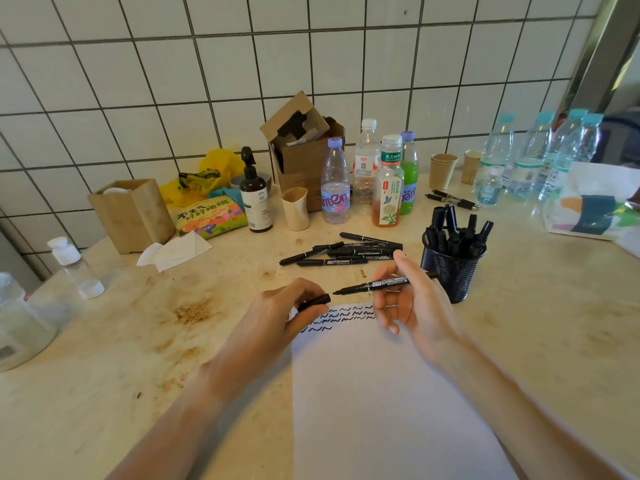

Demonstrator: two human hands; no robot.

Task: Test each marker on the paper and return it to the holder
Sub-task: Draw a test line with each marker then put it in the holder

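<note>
My right hand (412,306) grips a black marker (377,285) held level above the paper, its bare tip pointing left. My left hand (277,317) pinches the marker's black cap (317,301), a short gap from the tip. The white paper (381,393) lies on the counter under both hands, with rows of dark squiggles (343,315) along its top edge. Several black markers (343,252) lie loose in a pile behind the hands. A black mesh holder (450,268) with several markers standing in it sits to the right of my right hand.
Bottles (335,183), a brown pump bottle (255,199), paper cups (295,209), a cardboard box (304,150) and a wooden box (133,214) line the tiled wall. More water bottles (526,157) and a bag (588,202) stand at the right. A tissue (173,251) lies at the left.
</note>
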